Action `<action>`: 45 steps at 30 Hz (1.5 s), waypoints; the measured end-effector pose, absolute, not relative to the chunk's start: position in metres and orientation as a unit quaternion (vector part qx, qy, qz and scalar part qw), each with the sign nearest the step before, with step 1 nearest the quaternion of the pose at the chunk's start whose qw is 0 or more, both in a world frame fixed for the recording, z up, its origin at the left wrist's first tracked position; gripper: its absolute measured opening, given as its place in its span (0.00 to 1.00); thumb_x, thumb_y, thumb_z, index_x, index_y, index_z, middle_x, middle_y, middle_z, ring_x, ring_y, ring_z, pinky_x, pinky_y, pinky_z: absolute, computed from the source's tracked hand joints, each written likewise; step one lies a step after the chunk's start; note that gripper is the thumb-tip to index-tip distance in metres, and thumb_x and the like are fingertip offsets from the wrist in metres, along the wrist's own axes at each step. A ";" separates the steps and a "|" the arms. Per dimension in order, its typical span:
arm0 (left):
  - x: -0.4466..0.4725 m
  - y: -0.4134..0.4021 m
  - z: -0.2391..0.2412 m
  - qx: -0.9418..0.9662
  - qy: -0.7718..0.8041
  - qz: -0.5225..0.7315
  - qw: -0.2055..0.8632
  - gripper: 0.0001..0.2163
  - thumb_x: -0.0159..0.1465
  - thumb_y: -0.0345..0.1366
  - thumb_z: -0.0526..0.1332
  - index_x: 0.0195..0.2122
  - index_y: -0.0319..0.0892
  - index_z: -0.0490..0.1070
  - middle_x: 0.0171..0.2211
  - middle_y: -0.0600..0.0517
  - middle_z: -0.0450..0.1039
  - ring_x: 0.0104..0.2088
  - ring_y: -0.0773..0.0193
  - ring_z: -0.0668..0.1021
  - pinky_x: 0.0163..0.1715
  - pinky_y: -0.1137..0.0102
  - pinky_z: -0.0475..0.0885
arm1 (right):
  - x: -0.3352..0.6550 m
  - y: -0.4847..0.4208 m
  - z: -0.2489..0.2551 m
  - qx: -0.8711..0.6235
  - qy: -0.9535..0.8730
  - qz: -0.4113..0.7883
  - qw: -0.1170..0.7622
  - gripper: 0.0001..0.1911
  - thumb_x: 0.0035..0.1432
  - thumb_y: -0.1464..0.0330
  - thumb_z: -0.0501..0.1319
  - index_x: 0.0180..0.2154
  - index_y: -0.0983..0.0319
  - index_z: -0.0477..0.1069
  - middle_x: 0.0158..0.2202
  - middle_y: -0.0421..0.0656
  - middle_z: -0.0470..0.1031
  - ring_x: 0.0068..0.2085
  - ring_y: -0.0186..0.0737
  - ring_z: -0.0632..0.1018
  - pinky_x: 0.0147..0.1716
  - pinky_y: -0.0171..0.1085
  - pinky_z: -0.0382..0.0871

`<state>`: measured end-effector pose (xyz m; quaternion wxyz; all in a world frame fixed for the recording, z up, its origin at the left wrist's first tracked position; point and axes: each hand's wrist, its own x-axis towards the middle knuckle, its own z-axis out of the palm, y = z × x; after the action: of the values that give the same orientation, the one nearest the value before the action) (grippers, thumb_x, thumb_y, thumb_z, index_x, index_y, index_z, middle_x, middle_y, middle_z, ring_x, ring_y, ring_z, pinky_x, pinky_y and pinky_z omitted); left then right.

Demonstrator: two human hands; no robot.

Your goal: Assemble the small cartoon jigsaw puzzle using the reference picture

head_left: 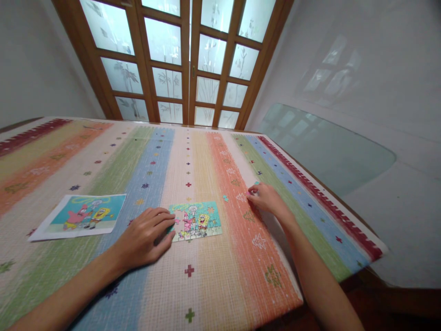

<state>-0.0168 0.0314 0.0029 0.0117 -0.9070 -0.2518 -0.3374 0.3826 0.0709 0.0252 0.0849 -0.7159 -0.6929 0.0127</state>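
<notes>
A small cartoon jigsaw puzzle, almost whole, lies on the striped tablecloth in front of me. My left hand rests flat beside the puzzle's left edge, fingers stretched out and touching it. My right hand is to the right of the puzzle with its fingers curled in a pinch on a teal puzzle piece. One loose teal piece lies between the puzzle and my right hand.
A printed reference picture of the same cartoon lies on the cloth at the left. The table's right edge runs diagonally. Wooden glazed doors stand behind, and a glass pane leans at the right.
</notes>
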 end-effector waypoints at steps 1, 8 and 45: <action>-0.017 0.031 0.003 -0.907 -0.253 -0.336 0.009 0.08 0.68 0.32 0.60 0.46 0.41 0.77 0.40 0.47 0.81 0.43 0.54 0.80 0.43 0.60 0.77 | 0.384 0.070 0.024 -0.716 -0.693 0.016 0.084 0.08 0.59 0.70 0.65 0.38 0.62 0.82 0.40 0.53 0.82 0.42 0.49 0.80 0.41 0.39 0.69; -0.019 0.031 0.001 -0.909 -0.256 -0.330 0.006 0.08 0.68 0.32 0.60 0.46 0.41 0.76 0.41 0.47 0.80 0.44 0.54 0.80 0.44 0.59 0.77 | 0.387 0.071 0.022 -0.717 -0.691 0.035 0.085 0.04 0.60 0.69 0.66 0.34 0.61 0.81 0.39 0.51 0.83 0.41 0.49 0.81 0.37 0.39 0.68; -0.017 0.027 0.005 -0.906 -0.267 -0.329 0.017 0.11 0.68 0.31 0.58 0.50 0.38 0.73 0.45 0.44 0.79 0.47 0.51 0.78 0.47 0.56 0.76 | 0.246 0.023 0.004 -0.349 -0.842 0.247 0.328 0.04 0.67 0.70 0.63 0.40 0.61 0.78 0.36 0.43 0.81 0.40 0.40 0.77 0.44 0.41 0.71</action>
<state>-0.0167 0.0271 0.0047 0.0167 -0.9056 -0.2668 -0.3293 0.2457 0.0231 0.0040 0.3275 -0.3493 -0.8423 0.2473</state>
